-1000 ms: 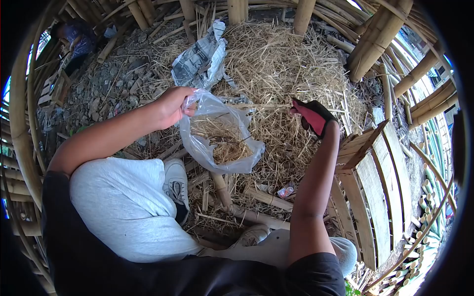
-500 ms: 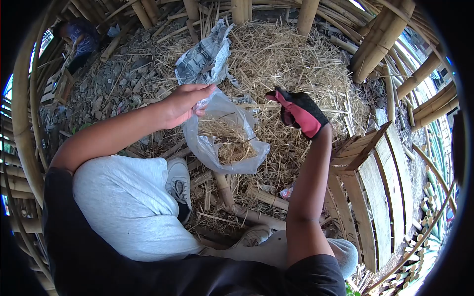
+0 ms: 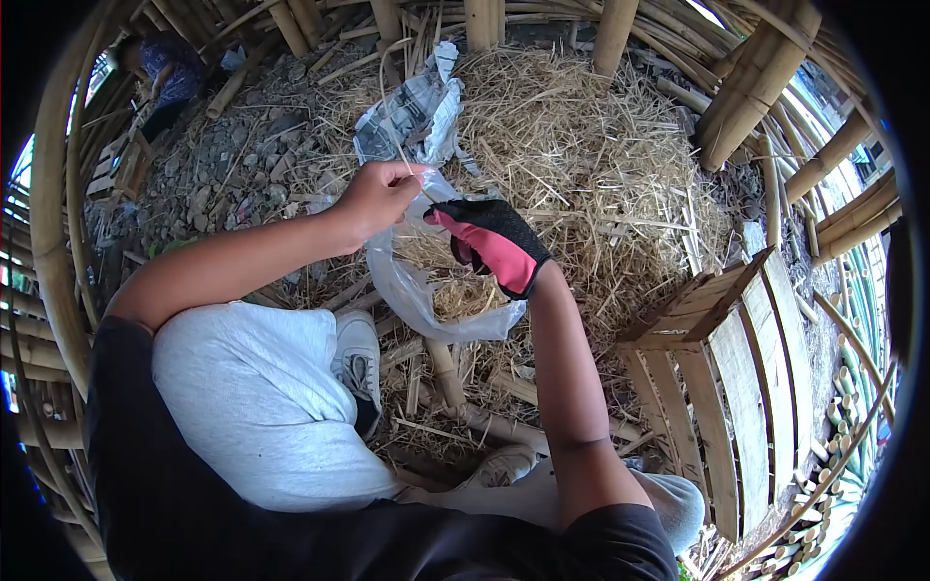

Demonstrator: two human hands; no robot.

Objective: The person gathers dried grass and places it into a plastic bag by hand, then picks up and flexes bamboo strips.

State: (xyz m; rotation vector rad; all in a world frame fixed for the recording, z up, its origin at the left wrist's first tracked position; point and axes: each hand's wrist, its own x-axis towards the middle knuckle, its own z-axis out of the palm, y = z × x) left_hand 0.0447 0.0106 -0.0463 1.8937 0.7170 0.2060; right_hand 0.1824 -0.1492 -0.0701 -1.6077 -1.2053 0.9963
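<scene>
My bare left hand (image 3: pixel 381 201) is closed on the upper edge of a clear plastic bag (image 3: pixel 402 287), which hangs in front of my shoe. My right hand (image 3: pixel 492 242), in a black and pink glove, is closed close beside it, with its fingers pinched on a thin strip (image 3: pixel 389 111). This pale strip curves up past my left hand and over the crumpled newspaper (image 3: pixel 412 118). Straw (image 3: pixel 542 126) covers the ground beyond my hands and shows through the bag's loop.
A slatted wooden crate (image 3: pixel 722 387) stands at the right. Grey stones (image 3: pixel 232 155) lie at the upper left, near another person (image 3: pixel 170 73). Bamboo poles (image 3: pixel 756 87) surround the area, and cut bamboo (image 3: pixel 809 513) is stacked at the lower right.
My right hand has moved left, from over the straw to beside my left hand. The thin strip now rises in a curve above both hands. My left hand still holds the bag.
</scene>
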